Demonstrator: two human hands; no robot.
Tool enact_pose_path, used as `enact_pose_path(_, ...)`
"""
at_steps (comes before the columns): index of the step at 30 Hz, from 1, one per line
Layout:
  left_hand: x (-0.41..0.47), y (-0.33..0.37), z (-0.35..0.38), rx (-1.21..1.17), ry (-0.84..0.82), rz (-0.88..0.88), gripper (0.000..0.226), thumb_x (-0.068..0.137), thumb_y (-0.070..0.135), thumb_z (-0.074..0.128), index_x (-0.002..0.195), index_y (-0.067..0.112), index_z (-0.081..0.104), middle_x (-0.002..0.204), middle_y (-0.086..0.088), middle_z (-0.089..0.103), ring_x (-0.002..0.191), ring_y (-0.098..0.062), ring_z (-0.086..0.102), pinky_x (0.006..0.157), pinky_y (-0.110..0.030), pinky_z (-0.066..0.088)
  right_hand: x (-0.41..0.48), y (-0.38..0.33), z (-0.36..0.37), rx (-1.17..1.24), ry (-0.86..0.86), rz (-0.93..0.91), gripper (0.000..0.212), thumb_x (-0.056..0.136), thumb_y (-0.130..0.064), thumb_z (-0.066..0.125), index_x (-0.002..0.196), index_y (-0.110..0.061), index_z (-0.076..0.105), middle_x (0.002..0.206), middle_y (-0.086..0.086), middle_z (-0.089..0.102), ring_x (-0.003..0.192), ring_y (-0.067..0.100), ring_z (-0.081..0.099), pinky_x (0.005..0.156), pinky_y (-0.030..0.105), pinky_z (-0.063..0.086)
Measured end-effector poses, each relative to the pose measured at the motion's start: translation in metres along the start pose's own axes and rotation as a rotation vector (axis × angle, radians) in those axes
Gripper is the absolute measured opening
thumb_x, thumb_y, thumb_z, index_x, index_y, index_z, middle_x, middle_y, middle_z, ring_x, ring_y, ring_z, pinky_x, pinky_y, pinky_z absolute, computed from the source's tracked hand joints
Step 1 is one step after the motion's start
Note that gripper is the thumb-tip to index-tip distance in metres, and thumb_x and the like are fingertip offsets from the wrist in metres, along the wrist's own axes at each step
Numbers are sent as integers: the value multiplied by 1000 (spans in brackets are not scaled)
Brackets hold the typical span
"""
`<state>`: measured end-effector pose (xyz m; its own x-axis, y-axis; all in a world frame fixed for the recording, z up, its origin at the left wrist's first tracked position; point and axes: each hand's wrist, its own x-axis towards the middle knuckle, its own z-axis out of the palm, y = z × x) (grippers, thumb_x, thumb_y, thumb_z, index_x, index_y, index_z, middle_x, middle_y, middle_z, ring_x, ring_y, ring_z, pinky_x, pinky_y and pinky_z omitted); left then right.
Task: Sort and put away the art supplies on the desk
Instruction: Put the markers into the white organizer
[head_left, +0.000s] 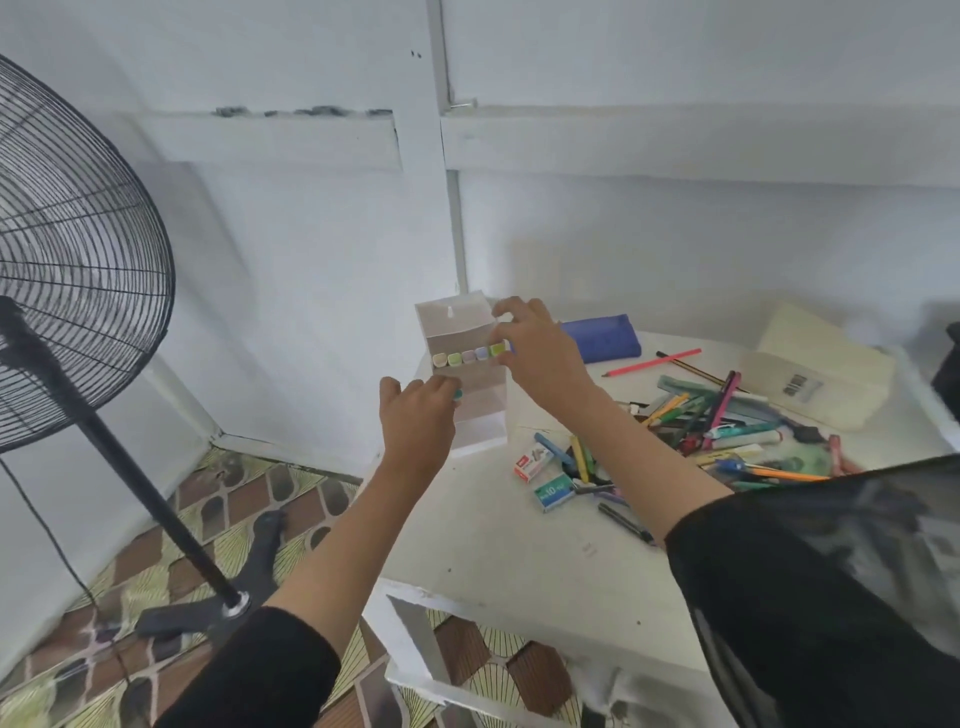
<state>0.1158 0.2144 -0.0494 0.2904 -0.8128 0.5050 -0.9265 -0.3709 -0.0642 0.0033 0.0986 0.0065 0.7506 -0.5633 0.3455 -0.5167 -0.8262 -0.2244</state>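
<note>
left of the organizer (480, 415), on the floor, stands a black pedestal fan (78, 249). at the organizer's front, the left hand (415, 415) pinches a teal-capped marker (457, 395) at the mouth of a lower tier. one tier up sits a row of pastel highlighters (462, 357), caps outward. at that row's right end the right hand (540, 358) pinches a yellow-green highlighter (498, 349) (how deep it sits i cannot tell). the step looks like filling tiers by kind; next, the teal marker needs sliding in level. right of the organizer lie a blue pencil case (602, 338), staple boxes (532, 460) and the unsorted pile of pens (727, 421), well apart from both hands.
</note>
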Motion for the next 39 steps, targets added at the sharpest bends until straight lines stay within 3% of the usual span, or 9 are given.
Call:
enact_pose_path(5,2,5,-9,238,-69,56,36,39,-7,70,60,19,57,48,5,50,43,-21,44,66,-33,20,0,0,-4,-62,-29,-27,22,91,-16,60,112,-12,66,141,0,41,123,20,36,69,20,33)
enact_pose_path(9,10,11,-20,410,-111,133,31,46,-2,55,64,24,58,47,7,48,48,-19,43,71,-35,36,1,-3,-5,-72,-38,0,21,90,-12,60,111,-12,65,141,0,40,123,19,36,68,22,36)
enact_pose_path(13,13,17,-22,350,-381,138,24,75,-1,52,83,22,51,72,4,48,66,-23,39,92,-45,32,0,-5,-9,-110,-35,1,22,87,-5,62,108,-10,66,137,0,42,119,21,38,62,26,37)
enact_pose_path(17,10,18,-29,345,-391,90,31,71,-3,57,85,19,40,79,3,44,74,-23,45,99,-49,30,1,-9,-13,-195,-73,-23,23,89,-7,59,110,-10,66,137,1,40,119,23,37,65,28,37)
enact_pose_path(26,17,37,-32,281,-503,25,21,81,3,54,96,17,55,92,1,53,74,-20,43,102,-56,27,-2,-11,-7,-277,-57,-5,32,87,4,53,115,-8,62,141,4,38,119,27,39,62,29,38)
enact_pose_path(30,5,47,-22,175,-395,-122,22,85,8,52,106,14,55,92,1,49,65,-22,44,97,-53,31,-10,0,0,-219,-16,-72,36,82,2,63,114,-13,63,139,5,44,108,29,50,51,28,38)
enact_pose_path(33,-3,60,-23,99,-212,-92,11,80,8,56,86,17,60,80,2,54,69,-22,52,83,-45,32,-24,10,-5,-167,17,-104,40,89,-15,61,126,-28,55,140,-3,44,109,23,49,47,26,38)
enact_pose_path(36,-7,80,-20,78,-57,-9,15,63,7,67,60,19,60,57,3,55,52,-22,50,69,-38,24,-55,26,-19,-17,89,5,50,92,-17,55,138,-33,43,136,-4,46,112,20,49,54,32,50)
enact_pose_path(39,-13,111,-10,-7,-16,94,16,62,9,67,58,22,58,54,2,55,51,-20,51,70,-37,20,-105,62,-33,114,166,187,39,92,-12,52,128,-27,55,127,-4,55,102,19,56,65,32,49)
